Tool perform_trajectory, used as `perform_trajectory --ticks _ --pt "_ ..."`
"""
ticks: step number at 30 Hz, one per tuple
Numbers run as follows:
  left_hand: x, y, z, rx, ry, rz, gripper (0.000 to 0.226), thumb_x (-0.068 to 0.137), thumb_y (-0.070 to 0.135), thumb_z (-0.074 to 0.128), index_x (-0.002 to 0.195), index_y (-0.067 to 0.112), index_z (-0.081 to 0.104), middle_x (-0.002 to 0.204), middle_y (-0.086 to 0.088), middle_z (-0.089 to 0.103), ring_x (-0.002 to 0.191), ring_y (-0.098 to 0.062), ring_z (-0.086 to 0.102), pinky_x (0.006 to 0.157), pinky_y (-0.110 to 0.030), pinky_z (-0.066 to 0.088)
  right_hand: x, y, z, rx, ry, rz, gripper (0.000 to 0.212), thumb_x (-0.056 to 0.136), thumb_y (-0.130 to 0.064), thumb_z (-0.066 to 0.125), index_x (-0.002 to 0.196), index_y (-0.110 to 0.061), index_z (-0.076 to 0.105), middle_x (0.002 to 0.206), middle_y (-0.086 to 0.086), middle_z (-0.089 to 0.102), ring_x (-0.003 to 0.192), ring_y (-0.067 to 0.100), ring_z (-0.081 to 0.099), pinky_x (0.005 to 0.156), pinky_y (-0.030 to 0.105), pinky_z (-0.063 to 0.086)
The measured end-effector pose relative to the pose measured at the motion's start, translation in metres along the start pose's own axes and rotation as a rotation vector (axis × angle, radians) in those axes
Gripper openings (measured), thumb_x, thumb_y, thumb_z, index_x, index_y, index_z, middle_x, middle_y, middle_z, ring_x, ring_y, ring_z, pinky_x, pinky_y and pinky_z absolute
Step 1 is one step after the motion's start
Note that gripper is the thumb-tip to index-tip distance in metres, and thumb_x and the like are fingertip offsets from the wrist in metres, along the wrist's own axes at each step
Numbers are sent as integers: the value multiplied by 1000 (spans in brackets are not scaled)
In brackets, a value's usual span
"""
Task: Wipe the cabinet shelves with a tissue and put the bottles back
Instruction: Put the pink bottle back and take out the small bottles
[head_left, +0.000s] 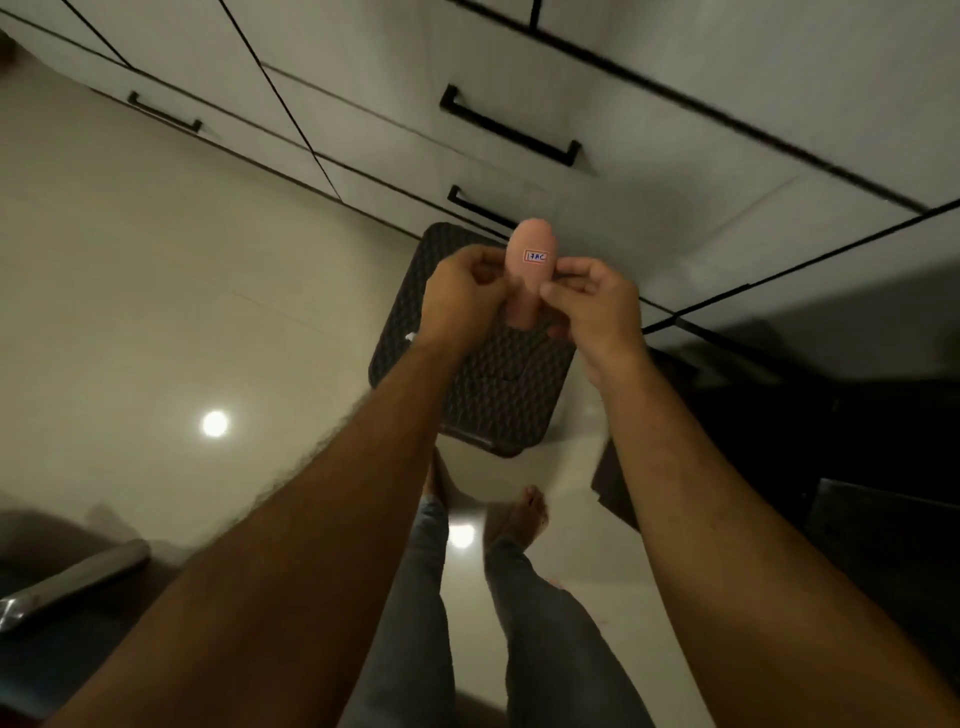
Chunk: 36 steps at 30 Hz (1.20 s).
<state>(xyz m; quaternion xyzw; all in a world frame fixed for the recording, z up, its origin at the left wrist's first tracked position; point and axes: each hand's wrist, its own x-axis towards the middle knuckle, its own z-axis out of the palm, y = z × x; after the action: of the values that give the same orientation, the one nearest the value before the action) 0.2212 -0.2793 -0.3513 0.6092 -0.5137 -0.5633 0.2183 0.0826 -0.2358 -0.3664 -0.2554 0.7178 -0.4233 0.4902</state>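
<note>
Hands, two of them, meet in the middle of the head view around one small pink object (531, 260), perhaps a bottle, though I cannot tell for sure. It carries one white sticker (535, 256) with a red border and handwritten marks. The left hand (460, 296) has its grip closed on the object's left side, fingers curled and pinching. The right hand (589, 304) pinches the right side, its fingers curled too. The object stands roughly upright between them, held in the air above one dark stool (498, 374) with a patterned top.

The stool stands on a pale glossy floor (130, 291), just before white cabinets (363, 93). Three black handles (511, 127) show on the cabinet fronts. Two bare forearms reach in from below. Two legs in grey trousers (421, 597) and two bare feet (524, 514) show beneath them. Two bright light spots reflect on the floor. One grey cylinder (78, 577) lies at the lower left.
</note>
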Motion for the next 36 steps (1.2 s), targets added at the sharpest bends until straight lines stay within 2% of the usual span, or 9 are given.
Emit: perform_trajectory --ticks 3,5,11,16,19,22,25,29,36 --pt "-41 56 -8 -136 24 39 20 89 2 65 106 12 61 103 -17 70 95 -32 69 83 -52 56 -36 -57 -19 30 -21 -99 24 84 -2 69 94 -22 62 88 -3 71 75 11 68 52 23 49" --pt "-73 89 -13 -188 27 84 19 90 3 64 105 15 60 101 -15 70 94 -32 69 81 -52 57 -65 -92 -33 55 -31 -163 24 84 -1 69 92 -23 63 84 -5 73 70 9 70 48 21 49" --pt "-148 177 -27 -240 26 283 25 91 8 65 115 13 60 99 -5 69 84 -16 71 66 -32 61 -145 -183 -79 57 -73 -319 23 85 -10 70 100 -27 64 98 1 73 88 19 72 54 25 51" --pt "-193 239 -32 -267 -57 448 28 91 12 67 118 14 60 105 -5 70 88 -17 72 68 -30 59 -201 -235 -111 132 11 -456 22 87 -9 69 101 -25 66 100 2 74 89 20 73 58 29 52" --pt "-221 264 -34 -255 -103 534 29 90 13 67 119 14 61 104 -3 71 86 -14 72 67 -29 60 -236 -249 -123 210 92 -526 23 86 -9 69 101 -27 67 99 0 75 90 22 73 57 28 51" --pt "-248 280 -32 -240 -163 584 27 90 9 65 116 15 63 103 -4 71 88 -17 72 71 -35 61 -271 -254 -133 259 171 -572 23 86 -8 69 100 -26 68 94 1 75 88 23 73 54 27 50" --pt "-276 289 -21 -204 -208 679 24 91 12 64 112 23 62 101 2 69 90 -13 70 71 -30 61 -306 -253 -148 283 258 -617 23 86 -8 69 104 -22 69 95 2 75 87 22 73 54 26 53" --pt "-315 296 3 -243 -321 730 25 91 14 65 113 25 62 103 4 70 90 -10 70 68 -25 59 -353 -245 -177 301 385 -663 24 87 -5 67 108 -15 68 97 8 75 86 23 73 54 26 53" --pt "-385 312 71 -208 -479 809 31 90 17 68 120 22 64 110 2 69 97 -12 69 69 -26 59 -429 -220 -251 262 571 -721 23 87 -10 68 109 -18 68 94 0 75 86 17 72 61 31 55"
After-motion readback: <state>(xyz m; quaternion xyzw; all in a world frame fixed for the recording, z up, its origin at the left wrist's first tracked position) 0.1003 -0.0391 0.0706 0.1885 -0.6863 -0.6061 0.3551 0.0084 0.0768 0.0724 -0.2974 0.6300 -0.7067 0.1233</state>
